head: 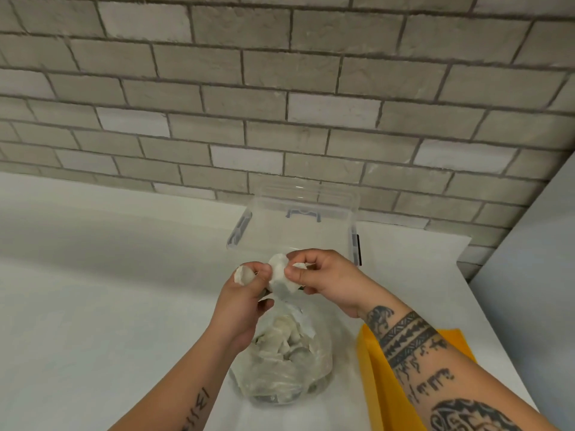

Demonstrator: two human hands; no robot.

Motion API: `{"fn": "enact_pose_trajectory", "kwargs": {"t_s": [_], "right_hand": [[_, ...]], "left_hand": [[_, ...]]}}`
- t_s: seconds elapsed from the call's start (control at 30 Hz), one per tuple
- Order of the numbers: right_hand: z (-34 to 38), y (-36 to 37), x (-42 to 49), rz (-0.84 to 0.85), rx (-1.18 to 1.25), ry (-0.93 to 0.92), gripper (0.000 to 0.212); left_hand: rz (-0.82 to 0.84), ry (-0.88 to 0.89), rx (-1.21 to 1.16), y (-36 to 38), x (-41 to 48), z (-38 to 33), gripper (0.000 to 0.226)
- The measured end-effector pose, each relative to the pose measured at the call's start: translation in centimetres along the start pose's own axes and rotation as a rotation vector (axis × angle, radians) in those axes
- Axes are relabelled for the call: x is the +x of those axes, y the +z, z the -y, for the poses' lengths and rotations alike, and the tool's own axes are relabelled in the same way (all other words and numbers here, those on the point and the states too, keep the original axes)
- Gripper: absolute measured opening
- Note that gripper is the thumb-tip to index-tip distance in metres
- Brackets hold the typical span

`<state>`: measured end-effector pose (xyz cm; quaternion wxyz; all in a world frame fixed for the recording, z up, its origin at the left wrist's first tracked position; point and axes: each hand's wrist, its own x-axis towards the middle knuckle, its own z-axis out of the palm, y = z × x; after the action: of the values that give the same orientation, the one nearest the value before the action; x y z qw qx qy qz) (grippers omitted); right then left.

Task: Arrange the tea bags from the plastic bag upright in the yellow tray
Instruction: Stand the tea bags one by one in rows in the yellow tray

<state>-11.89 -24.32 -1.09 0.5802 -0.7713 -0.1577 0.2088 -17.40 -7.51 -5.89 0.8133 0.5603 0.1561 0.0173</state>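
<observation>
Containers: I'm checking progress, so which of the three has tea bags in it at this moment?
The crumpled plastic bag nearest the camera, which is full of tea bags. None show in the clear box behind it or in the visible part of the yellow tray.

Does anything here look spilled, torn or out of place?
Nothing stands out. The tea bags are either inside the plastic bag or pinched in the left hand and right hand above it; none lie loose on the counter. The yellow tray beside it sits partly under the right forearm.
</observation>
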Motion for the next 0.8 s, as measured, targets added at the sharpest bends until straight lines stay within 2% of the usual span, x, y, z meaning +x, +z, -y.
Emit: {"fn": "enact_pose_trajectory", "kwargs": {"t_s": [0.1, 0.2, 0.27, 0.37, 0.43, 0.5, 0.6, 0.7, 0.8], "right_hand": [[-0.5, 1.0, 0.4, -0.156, 0.015, -0.012, 0.008], [0.0, 0.7, 0.3, -0.200, -0.038, -0.092, 0.009], [0.7, 0.2, 0.2, -0.126, -0.068, -0.116, 0.020], [2.1, -0.2, 0.1, 0.088, -0.188, -0.089, 0.036], [2.7, 0.3, 0.2, 0.169, -0.232, -0.082, 0.033], [2.5, 1.4, 0.6, 0.118, -0.298, -0.089, 0.025], [1.0, 3.1, 1.5, -0.079, -0.418, -0.114, 0.022], [-0.5, 3.5, 1.9, -0.150, -0.303, -0.148, 0.024], [-2.0, 3.1, 1.8, -0.242, -0.178, -0.073, 0.013]], "left_hand": [[0.088, -0.046, -0.065, 0.7, -0.2, 0.0, 0.011], [0.121, -0.108, -0.085, 0.3, 0.0, -0.4, 0.045], [0.175, -0.168, -0.034, 0.0, 0.1, -0.8, 0.064], [0.278, -0.267, 0.021, -0.3, -0.1, -2.0, 0.085], [0.373, -0.336, -0.006, -0.4, -0.1, -2.4, 0.096], [0.444, -0.371, -0.039, -0.6, 0.0, -2.5, 0.103], [0.448, -0.387, -0.084, -1.1, -0.1, -1.9, 0.094], [0.397, -0.336, -0.074, -2.5, 0.0, -1.3, 0.063], [0.327, -0.284, -0.001, -3.8, 0.0, -0.9, 0.032]]}}
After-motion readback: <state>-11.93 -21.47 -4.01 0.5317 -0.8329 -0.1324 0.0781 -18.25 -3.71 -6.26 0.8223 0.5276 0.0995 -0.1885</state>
